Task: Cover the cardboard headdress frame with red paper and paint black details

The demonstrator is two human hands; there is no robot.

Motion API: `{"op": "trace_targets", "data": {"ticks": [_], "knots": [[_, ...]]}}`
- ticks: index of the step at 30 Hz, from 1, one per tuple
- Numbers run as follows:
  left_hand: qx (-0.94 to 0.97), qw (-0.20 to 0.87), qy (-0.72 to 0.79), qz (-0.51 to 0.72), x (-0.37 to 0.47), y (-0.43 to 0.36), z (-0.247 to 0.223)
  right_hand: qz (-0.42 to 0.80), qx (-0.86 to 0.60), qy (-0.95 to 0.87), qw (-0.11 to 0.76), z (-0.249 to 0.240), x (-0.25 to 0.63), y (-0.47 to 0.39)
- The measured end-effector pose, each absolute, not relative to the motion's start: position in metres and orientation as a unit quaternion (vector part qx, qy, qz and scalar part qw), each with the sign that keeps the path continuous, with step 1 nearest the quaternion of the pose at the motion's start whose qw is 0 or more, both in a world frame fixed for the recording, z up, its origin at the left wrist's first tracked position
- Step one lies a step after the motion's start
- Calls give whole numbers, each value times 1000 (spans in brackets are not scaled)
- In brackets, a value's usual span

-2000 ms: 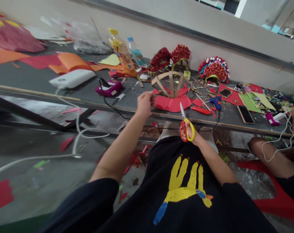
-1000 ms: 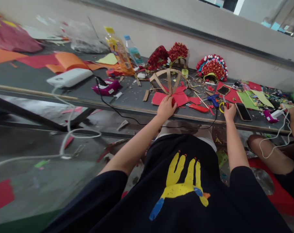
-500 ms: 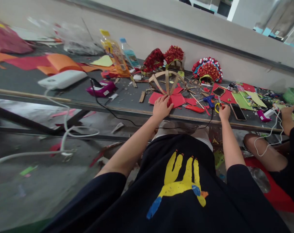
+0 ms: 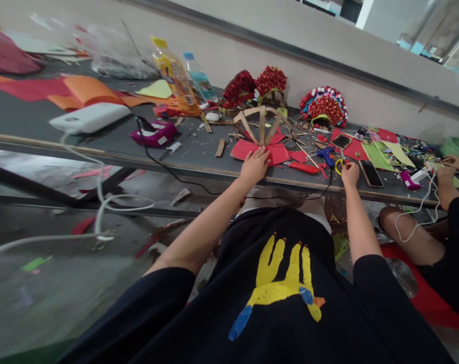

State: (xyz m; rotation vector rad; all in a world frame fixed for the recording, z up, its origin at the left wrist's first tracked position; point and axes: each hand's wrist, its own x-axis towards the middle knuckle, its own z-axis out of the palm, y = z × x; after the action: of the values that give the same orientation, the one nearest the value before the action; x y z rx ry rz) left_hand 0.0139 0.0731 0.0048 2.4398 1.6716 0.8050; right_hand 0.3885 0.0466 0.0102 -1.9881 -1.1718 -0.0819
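where it meets the pale wall [image 4: 229,55], the long dark worktop [image 4: 197,150] has things set all along its back edge. another person [image 4: 455,258] sits by its right end. toward the left end, near the front edge, lies a white box [image 4: 92,117]. about midway along, close to the front edge, an arched frame of tan strips [image 4: 262,124] stands just behind a sheet of red paper [image 4: 278,154]; i cannot tell whether the two are joined. a headpiece [image 4: 323,108] with red and white balls sits at the back edge, and well left of it along that edge is a bottle [image 4: 176,78] with a yellow cap.

the left hand [image 4: 255,167] lies on the red paper, palm down, fingers slightly spread. farther right, by the front edge, the right hand [image 4: 350,173] has its fingers closed on a handle of the scissors [image 4: 336,167], blades toward the back edge. just right of that hand lies a phone [image 4: 371,173]; just left of the scissors is a blue glue gun [image 4: 326,156]. smallest is a scrap of brown cardboard [image 4: 220,147], left of the red paper and apart from it.
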Motion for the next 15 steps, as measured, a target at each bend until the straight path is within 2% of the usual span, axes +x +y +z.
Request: {"op": "trace_targets", "data": {"ticks": [10,15], "knots": [[822,35,499,271,12,81,5,-33,-791,-475,385,14,387,45],[874,71,403,261,13,97,8,-97,-751,-537,372,21,380,45]]}}
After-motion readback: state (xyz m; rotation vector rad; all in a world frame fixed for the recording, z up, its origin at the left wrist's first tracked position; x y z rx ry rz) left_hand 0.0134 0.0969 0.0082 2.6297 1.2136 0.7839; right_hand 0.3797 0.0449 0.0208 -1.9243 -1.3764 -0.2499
